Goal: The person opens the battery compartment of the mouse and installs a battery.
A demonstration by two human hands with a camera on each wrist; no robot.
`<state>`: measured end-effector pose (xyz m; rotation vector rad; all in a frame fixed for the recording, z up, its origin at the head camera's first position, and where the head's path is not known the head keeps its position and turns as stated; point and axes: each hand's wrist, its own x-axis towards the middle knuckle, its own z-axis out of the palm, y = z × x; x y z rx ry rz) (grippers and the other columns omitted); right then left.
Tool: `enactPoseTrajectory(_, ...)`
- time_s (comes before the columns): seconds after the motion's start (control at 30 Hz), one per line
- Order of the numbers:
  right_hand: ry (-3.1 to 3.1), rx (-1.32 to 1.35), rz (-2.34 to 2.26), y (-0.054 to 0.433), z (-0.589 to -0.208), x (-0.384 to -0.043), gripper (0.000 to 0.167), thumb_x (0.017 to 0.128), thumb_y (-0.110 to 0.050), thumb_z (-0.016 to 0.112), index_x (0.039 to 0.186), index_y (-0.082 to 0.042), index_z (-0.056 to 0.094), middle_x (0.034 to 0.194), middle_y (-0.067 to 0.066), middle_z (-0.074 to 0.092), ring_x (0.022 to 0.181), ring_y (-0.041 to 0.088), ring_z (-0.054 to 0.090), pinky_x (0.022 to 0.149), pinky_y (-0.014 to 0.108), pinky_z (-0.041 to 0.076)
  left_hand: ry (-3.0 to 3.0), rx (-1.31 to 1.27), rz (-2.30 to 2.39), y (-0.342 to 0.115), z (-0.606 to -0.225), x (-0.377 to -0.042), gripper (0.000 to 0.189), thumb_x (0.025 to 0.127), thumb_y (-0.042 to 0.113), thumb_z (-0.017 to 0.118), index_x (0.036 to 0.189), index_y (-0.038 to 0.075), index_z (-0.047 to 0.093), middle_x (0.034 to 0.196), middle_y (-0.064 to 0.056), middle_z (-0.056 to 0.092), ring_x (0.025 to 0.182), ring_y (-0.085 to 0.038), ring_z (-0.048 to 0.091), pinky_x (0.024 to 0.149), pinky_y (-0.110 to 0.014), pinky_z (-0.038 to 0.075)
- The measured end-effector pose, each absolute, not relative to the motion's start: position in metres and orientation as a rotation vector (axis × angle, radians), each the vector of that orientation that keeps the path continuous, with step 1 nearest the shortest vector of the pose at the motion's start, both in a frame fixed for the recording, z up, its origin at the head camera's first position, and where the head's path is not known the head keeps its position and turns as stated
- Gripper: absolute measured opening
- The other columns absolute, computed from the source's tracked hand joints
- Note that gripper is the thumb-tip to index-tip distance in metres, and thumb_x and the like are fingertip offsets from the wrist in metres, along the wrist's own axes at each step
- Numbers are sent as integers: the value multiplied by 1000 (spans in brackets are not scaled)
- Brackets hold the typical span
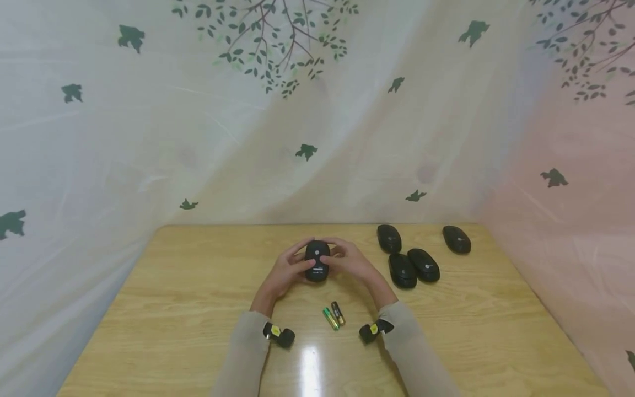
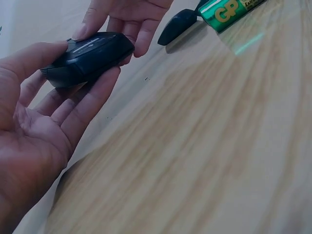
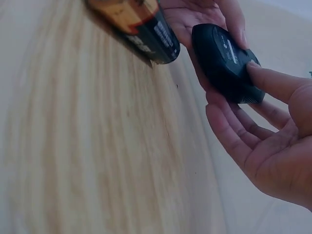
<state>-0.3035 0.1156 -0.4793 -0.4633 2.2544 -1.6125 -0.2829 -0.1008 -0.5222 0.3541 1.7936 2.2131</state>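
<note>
Fingers of the left hand (image 1: pixel 284 273) and right hand (image 1: pixel 353 262) are curled round a mouse (image 1: pixel 317 255) in the head view; two batteries (image 1: pixel 330 318) are seen nearer, four other mice (image 1: pixel 424 266) to the right. From the left wrist, it is seen supported beneath by left fingers. From the right wrist, its labelled face is touched by the right thumb.

One held mouse (image 1: pixel 317 274), four loose mice (image 1: pixel 424 266) on surface (image 1: pixel 173 309): five. Batteries (image 1: pixel 331 318): two. Hands (image 1: pixel 286 272): two. Wrist units (image 1: pixel 285 338): two, probably cameras; small in view.

The green battery (image 2: pixel 230 13) reads "GP" — and, smaller, "Extra".
</note>
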Motion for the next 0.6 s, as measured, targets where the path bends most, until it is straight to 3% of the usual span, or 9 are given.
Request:
enactPoseTrajectory(0.4, 2372, -613, -1532, 117, -476, -303, 53, 97, -18, 71, 146, -14, 54, 114, 17, 69, 93, 19, 68, 83, 32, 58, 1770, 372, 2203, -101, -519, -282, 65, 100, 3, 60, 159, 15, 35, 152, -34, 43, 123, -46, 62, 83, -50, 63)
enactPoseTrajectory(0.6, 2417, -593, -1525, 116, -477, -301, 51, 96, -20, 72, 144, -10, 56, 115, 17, 70, 96, 21, 69, 86, 35, 59, 1772, 380, 2211, -101, -519, -282, 65, 101, 3, 59, 160, 13, 33, 151, -34, 44, 125, -46, 61, 82, -49, 63)
